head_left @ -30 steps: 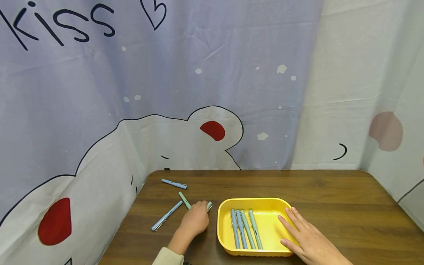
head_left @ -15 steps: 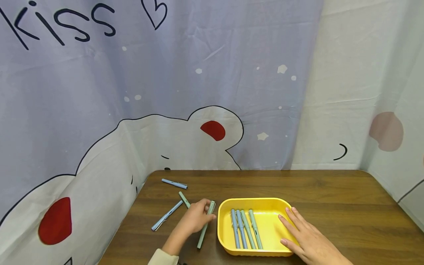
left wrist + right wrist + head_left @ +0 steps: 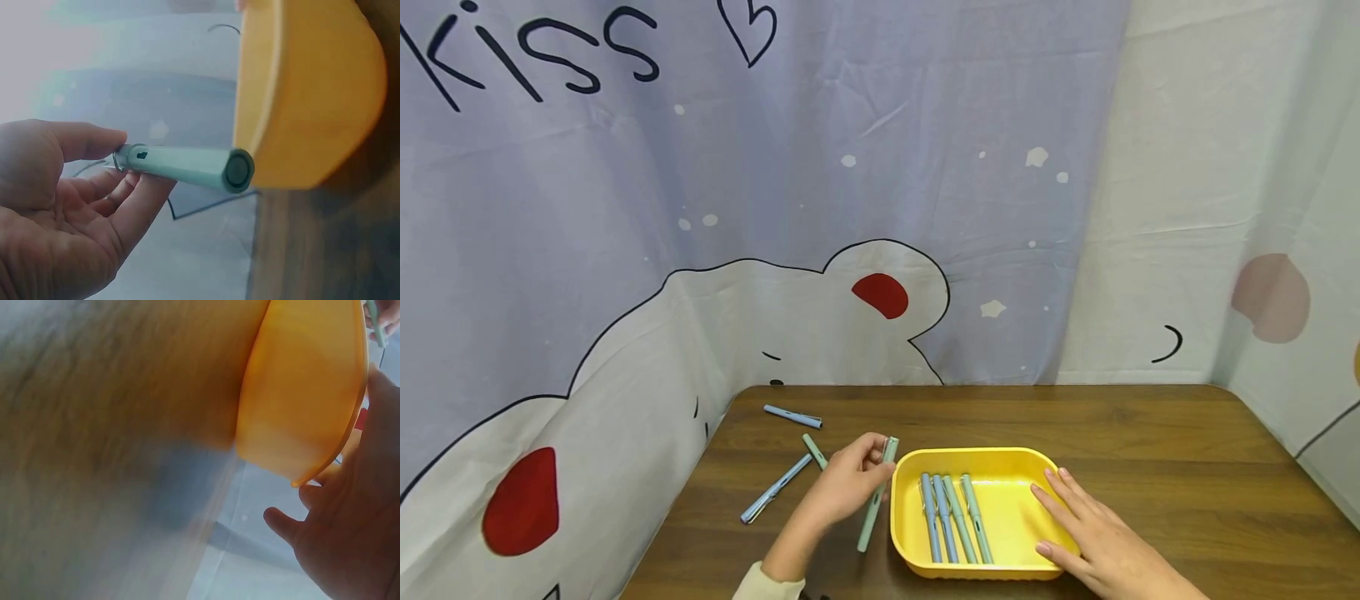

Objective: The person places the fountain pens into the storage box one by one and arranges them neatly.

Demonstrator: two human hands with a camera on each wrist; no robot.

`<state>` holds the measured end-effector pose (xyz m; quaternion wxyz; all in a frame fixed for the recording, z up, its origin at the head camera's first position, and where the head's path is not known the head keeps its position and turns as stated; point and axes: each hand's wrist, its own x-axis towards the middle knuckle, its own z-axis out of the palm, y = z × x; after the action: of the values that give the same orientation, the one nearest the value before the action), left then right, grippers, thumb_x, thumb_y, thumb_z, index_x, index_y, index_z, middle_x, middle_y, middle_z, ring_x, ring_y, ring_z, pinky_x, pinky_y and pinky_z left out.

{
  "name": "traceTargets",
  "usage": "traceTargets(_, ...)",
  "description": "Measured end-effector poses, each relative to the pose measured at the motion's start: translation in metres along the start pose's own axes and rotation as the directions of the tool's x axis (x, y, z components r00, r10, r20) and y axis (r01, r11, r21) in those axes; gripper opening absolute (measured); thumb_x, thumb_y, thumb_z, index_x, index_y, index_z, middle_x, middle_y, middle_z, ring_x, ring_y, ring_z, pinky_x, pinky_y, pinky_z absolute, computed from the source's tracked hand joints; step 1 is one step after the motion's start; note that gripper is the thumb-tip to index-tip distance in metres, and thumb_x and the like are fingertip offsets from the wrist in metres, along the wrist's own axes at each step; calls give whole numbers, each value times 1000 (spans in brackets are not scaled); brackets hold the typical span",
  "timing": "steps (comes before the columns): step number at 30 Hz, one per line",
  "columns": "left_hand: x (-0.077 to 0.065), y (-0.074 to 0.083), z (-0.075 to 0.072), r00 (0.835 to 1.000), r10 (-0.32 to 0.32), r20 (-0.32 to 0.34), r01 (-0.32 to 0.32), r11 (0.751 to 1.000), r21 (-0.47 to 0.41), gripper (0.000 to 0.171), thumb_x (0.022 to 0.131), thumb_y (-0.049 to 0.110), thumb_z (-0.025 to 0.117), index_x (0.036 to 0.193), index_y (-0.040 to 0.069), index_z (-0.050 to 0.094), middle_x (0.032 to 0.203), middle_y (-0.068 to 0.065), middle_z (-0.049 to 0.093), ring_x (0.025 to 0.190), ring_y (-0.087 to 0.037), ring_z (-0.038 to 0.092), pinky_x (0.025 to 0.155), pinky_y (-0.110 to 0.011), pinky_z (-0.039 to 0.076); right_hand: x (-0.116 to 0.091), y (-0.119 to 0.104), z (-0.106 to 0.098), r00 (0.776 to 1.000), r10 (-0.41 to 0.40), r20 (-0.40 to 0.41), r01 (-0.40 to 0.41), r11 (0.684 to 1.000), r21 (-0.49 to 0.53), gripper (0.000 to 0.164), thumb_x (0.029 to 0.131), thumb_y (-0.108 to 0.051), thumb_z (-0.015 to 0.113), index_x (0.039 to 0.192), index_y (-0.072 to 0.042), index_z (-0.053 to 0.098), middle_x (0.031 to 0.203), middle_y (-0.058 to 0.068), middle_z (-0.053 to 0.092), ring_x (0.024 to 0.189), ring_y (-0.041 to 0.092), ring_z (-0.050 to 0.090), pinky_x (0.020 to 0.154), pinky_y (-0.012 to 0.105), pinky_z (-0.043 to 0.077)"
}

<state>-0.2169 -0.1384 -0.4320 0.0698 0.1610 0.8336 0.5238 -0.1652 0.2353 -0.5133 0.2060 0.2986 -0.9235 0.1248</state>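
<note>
My left hand [image 3: 844, 485] pinches a green capped pen [image 3: 872, 523] between thumb and fingers, just left of a yellow tray [image 3: 985, 572]. In the left wrist view the pen [image 3: 187, 165] sticks out past the fingertips, its round end toward the camera. My right hand [image 3: 1108, 542] lies with spread, straight fingers over the tray's right rim; the right wrist view shows it beside the tray's outer wall [image 3: 300, 387]. Inside the tray, toward its left, two blue pens [image 3: 930, 521] and two green pens [image 3: 976, 518] lie side by side.
On the table's left lie a blue pen [image 3: 793, 416] at the back, another blue pen [image 3: 775, 490] nearer, and a green pen [image 3: 814, 450] partly hidden by my left hand. A printed curtain [image 3: 1000, 208] hangs behind the wooden table [image 3: 1187, 467].
My left hand has picked up the green pen from the table, turned it to show along its length, and brought it up and right toward the tray. My right hand has stayed put.
</note>
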Motion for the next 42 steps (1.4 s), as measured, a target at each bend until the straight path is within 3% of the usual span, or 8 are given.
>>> traceTargets(1, 0, 2, 1, 1000, 9, 1, -9, 1000, -19, 33, 101, 14, 62, 130, 1, 57, 98, -11, 62, 78, -32, 69, 66, -31, 57, 0, 1, 0, 1000, -5, 0, 5, 1000, 9, 69, 91, -44, 73, 150, -16, 51, 153, 19, 48, 153, -1, 3, 118, 15, 14)
traceTargets(3, 1, 7, 2, 1000, 18, -6, -18, 999, -50, 34, 102, 17, 63, 132, 4, 57, 98, -12, 63, 79, -28, 68, 65, -30, 56, -1, 3, -1, 1000, -17, 4, 17, 1000, 16, 72, 90, -45, 74, 151, -16, 50, 153, 18, 47, 153, -1, 4, 114, 9, 7)
traceTargets(8, 4, 18, 10, 999, 0, -35, -4, 992, -127, 41, 101, 22, 65, 138, 7, 56, 102, -8, 66, 78, -15, 60, 65, -32, 57, -3, 7, -1, 999, -44, -2, 44, 999, 14, 76, 88, -48, 75, 151, -12, 49, 153, 20, 47, 153, -1, 2, 115, 8, 5)
traceTargets(10, 6, 23, 15, 999, -18, -36, 12, 988, -156, 41, 101, 22, 65, 138, 7, 55, 104, -6, 67, 80, -14, 60, 66, -35, 59, -4, 8, 0, 998, -58, -12, 58, 998, 17, 77, 88, -47, 75, 149, -9, 50, 151, 23, 47, 153, -1, 0, 113, 5, -3)
traceTargets(16, 17, 28, 30, 998, -49, -36, 41, 977, -209, 35, 101, 22, 65, 132, 8, 55, 104, -6, 67, 90, -16, 64, 67, -37, 61, -4, 9, 2, 995, -93, -29, 92, 995, -21, 76, 89, -46, 74, 148, -5, 50, 150, 26, 48, 154, 2, 1, 116, 9, -3)
traceTargets(22, 30, 26, 49, 997, -76, -31, 63, 954, -293, 35, 100, 22, 66, 131, 9, 55, 104, -7, 62, 90, -18, 63, 66, -35, 61, -3, 8, 0, 995, -102, -15, 102, 994, -42, 74, 92, -47, 72, 149, -7, 49, 151, 25, 47, 155, 5, 2, 118, 11, -4)
traceTargets(32, 51, 21, 77, 991, -121, -52, 95, 931, -352, 33, 100, 19, 66, 130, 9, 56, 99, -6, 59, 83, -18, 62, 62, -35, 61, -3, 8, 0, 994, -104, -17, 103, 993, -55, 73, 92, -48, 71, 150, -9, 50, 152, 24, 46, 155, 7, 3, 119, 12, -4)
traceTargets(42, 58, 18, 99, 990, -133, -44, 106, 916, -386, 30, 98, 12, 68, 124, 6, 55, 96, -6, 59, 80, -17, 61, 61, -35, 62, -5, 10, 1, 996, -92, -5, 92, 995, -39, 74, 90, -48, 73, 149, -10, 50, 151, 25, 47, 154, 4, 1, 117, 11, -6)
